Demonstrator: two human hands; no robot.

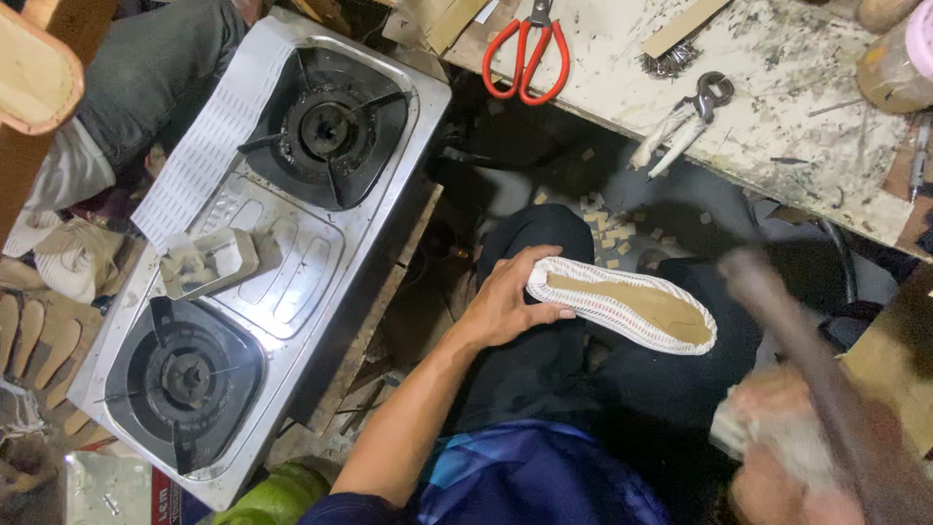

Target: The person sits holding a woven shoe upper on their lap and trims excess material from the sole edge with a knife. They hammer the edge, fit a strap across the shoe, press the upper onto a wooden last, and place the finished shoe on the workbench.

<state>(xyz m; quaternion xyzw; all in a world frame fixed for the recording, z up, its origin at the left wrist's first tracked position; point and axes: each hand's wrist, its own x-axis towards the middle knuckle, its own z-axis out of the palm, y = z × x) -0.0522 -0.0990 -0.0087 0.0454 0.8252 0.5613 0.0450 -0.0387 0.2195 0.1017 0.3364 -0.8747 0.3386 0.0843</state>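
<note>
White mesh wraps the edge of the shoe [627, 309] that lies bottom-up on my lap, with its tan sole facing me. My left hand [510, 297] holds the heel end, fingers curled around it and thumb on top. My right hand [777, 428] is down in the lower right corner and is very blurry. It is closed around a long dark handle [807, 340] and a pale cloth, but I cannot tell what tool it is. On my left stands a shiny metal stove [282, 253] with two black burners. A small open tin [209, 262] sits in the middle of the stove, between the burners, and a long white strip with tiny holes [209, 146] lies along its far left edge. Beyond my knees is a messy pale desk [777, 126]. Red-handled scissors [527, 53] lie near its left corner, and metal pliers [685, 122] rest close to its front edge. A round jar with a pink lid [899, 58] sits at the right edge of the desk. Small tan bits [607, 228] lie on the floor under the desk.
</note>
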